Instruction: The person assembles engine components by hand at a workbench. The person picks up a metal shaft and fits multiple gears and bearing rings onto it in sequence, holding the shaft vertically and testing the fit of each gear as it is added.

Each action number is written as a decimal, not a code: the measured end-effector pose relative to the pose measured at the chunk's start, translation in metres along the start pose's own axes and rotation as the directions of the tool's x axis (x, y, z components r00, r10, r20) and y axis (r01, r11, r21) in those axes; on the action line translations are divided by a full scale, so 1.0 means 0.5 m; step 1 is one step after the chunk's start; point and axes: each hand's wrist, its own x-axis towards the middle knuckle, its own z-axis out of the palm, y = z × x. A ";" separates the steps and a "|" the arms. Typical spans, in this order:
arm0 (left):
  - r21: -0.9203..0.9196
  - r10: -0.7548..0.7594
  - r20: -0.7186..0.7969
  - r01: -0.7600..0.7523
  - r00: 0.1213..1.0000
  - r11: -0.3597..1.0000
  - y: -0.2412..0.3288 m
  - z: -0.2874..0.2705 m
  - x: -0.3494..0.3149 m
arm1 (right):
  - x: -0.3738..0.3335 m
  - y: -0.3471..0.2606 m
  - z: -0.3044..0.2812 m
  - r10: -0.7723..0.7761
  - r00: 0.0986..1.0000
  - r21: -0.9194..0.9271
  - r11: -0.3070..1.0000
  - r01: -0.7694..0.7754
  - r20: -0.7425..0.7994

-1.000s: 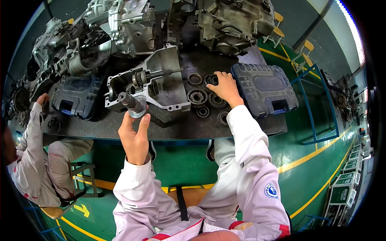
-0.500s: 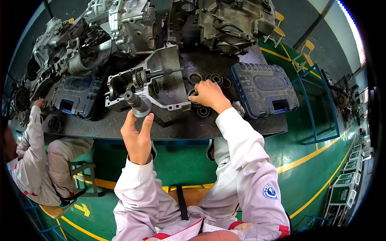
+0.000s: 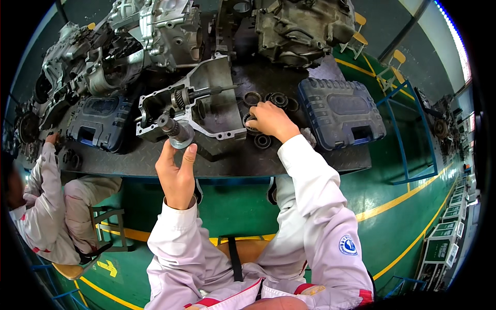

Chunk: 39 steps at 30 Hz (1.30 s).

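Note:
Upright between the thumb and fingers of my left hand (image 3: pixel 176 178) is a splined metal shaft (image 3: pixel 173 129) with a wide flange at its lower end. It stands just in front of an open gearbox housing (image 3: pixel 225 135), partly covering its near edge. Inside the housing lies another shaft (image 3: pixel 204 93) with a gear on it. My right hand (image 3: pixel 271 120) reaches to the parts right of the housing, its fingers closed on a dark toothed ring (image 3: pixel 249 128) that they partly hide. Several gears and rings lie around it, among them a gear (image 3: pixel 279 99) and a bearing-like ring (image 3: pixel 262 141).
A dark blue tool case (image 3: pixel 341 113) lies right of the gears; another case (image 3: pixel 98 121) lies at the left. Large gearbox castings (image 3: pixel 170 36) and an engine-like block (image 3: pixel 305 31) stand behind. A co-worker's sleeve (image 3: pixel 44 175) reaches the table at far left.
Both hands keep almost the same place. The shaft in my left hand has tilted slightly. The fingers of my right hand have shifted a little at the ring.

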 end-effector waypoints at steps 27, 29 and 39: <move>0.009 0.013 -0.013 -0.013 1.000 1.000 0.005 -0.004 0.000 | 0.029 0.015 0.044 0.073 0.905 -0.073 0.991 -0.113 -0.419; 0.006 0.016 -0.007 -0.016 1.000 1.000 0.005 -0.004 0.000 | 0.029 0.018 0.048 0.091 0.917 -0.067 0.990 -0.127 -0.389; 0.006 -0.007 0.001 0.007 1.000 1.000 0.005 -0.002 -0.001 | 0.005 0.038 0.028 -0.131 0.822 -0.155 0.986 0.053 -0.554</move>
